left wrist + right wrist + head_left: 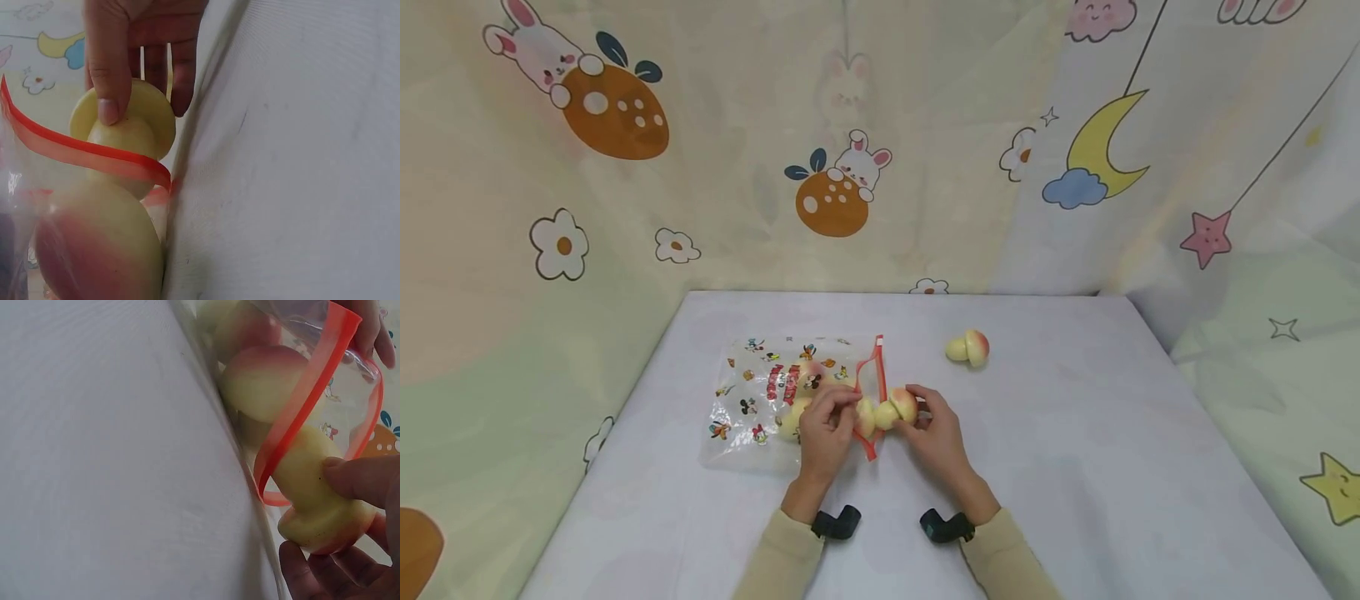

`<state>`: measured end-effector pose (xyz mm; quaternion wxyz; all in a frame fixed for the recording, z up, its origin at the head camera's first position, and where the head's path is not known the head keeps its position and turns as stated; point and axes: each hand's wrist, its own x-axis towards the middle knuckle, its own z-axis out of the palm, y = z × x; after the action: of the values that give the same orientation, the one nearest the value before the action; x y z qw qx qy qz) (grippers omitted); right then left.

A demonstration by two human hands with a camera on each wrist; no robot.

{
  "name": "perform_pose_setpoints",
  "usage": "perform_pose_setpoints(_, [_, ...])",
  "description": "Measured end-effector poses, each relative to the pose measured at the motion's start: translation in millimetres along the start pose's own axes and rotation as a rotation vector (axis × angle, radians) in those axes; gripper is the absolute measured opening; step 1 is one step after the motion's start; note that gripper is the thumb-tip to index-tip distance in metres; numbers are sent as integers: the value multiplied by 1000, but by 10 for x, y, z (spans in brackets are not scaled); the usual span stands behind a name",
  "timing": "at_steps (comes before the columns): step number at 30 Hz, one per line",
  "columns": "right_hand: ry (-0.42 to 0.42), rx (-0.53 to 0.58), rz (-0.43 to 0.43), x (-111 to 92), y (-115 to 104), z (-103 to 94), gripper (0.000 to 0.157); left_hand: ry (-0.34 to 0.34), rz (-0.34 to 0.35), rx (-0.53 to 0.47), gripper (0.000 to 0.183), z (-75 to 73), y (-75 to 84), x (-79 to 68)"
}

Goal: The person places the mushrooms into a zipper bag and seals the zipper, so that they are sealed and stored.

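Observation:
A clear zip bag with cartoon prints and a red zip edge lies flat, its mouth facing right. My left hand pinches the bag near its opening. In my right hand, fingers and thumb grip a yellow toy mushroom with a pink-tinged cap. Its stem points left into the bag's mouth, with the cap outside. Several similar mushrooms show through the plastic, one close behind the opening. The left fingertips are partly hidden in the right wrist view.
Another toy mushroom lies on its side on the white tabletop, beyond and to the right of the right hand. A printed cloth backdrop rises behind the table's back edge. Both wrists carry black camera mounts.

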<state>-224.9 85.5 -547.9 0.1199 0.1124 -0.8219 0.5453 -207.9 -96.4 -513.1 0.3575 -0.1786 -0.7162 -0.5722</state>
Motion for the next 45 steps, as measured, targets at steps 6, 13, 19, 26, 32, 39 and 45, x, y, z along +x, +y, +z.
perform_pose_setpoints(6, [10,-5,-23,-2,-26,67,56,-18,-15,1,26,-18,195,41])
perform_pose_setpoints(13, [-48,8,-7,-10,-98,155,55,-15,-23,-1,28,-32,205,52])
perform_pose_setpoints(19, [-73,43,-13,-11,-116,222,55,-13,-1,10,25,-30,194,55])
perform_pose_setpoints(26, [-101,116,4,-6,-99,261,52,-8,8,17,19,-34,203,60])
perform_pose_setpoints(32, [-145,140,24,2,-99,261,53,-7,2,11,19,-46,199,56])
perform_pose_setpoints(39, [-208,78,73,0,-145,166,56,0,3,27,20,-58,170,43])
perform_pose_setpoints(45, [-137,-15,69,122,-89,-79,52,-2,-9,21,19,-65,175,57])
